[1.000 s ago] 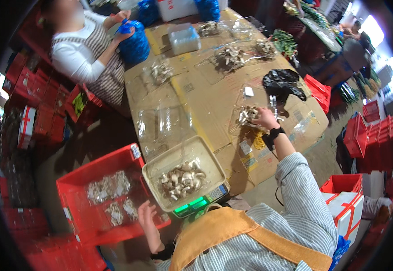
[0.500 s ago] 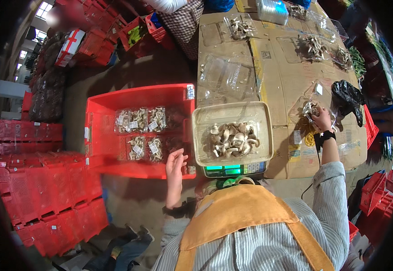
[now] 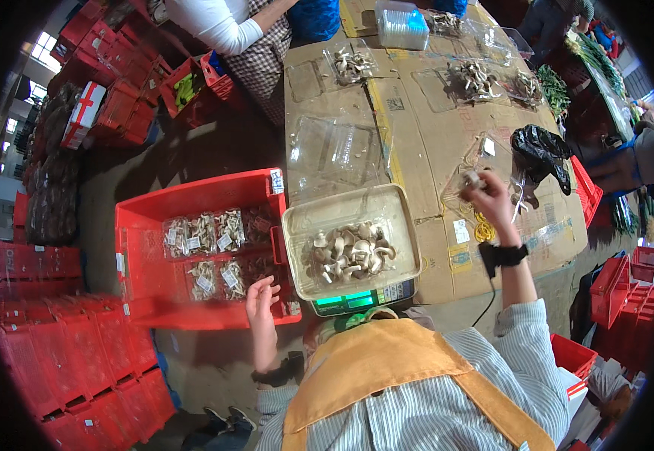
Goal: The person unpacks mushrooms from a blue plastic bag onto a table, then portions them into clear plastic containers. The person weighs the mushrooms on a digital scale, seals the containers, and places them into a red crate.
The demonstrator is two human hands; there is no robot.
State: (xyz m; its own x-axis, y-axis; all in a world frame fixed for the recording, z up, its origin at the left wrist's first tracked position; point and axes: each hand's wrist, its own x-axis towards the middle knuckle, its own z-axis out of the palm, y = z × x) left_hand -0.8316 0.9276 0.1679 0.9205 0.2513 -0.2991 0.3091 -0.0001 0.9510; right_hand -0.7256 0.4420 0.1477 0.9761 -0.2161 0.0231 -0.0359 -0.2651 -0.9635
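Note:
My right hand (image 3: 490,204) is closed on a mushroom (image 3: 472,180) over the right part of the cardboard-covered table; whether it holds more than one cannot be seen. Below it lies an open clear plastic container (image 3: 468,159), with a few thin mushroom pieces (image 3: 521,194) beside it. My left hand (image 3: 262,307) is empty, its fingers loosely bent and apart, by the near right corner of a red crate (image 3: 140,248). Between my hands, a cream tray (image 3: 415,248) with a heap of mushrooms (image 3: 353,250) rests on a digital scale (image 3: 376,295) with a lit green display.
Packed mushroom boxes (image 3: 205,233) lie inside the red crate. Clear containers (image 3: 334,146), a black plastic bag (image 3: 541,159) and yellow rubber bands (image 3: 484,227) are on the table. Another person (image 3: 222,34) stands at the far left corner. Red crates (image 3: 79,353) are stacked at left.
My right hand has come up off the clear container with a mushroom in its fingers. My left hand stays beside the red crate. The whole view has shifted.

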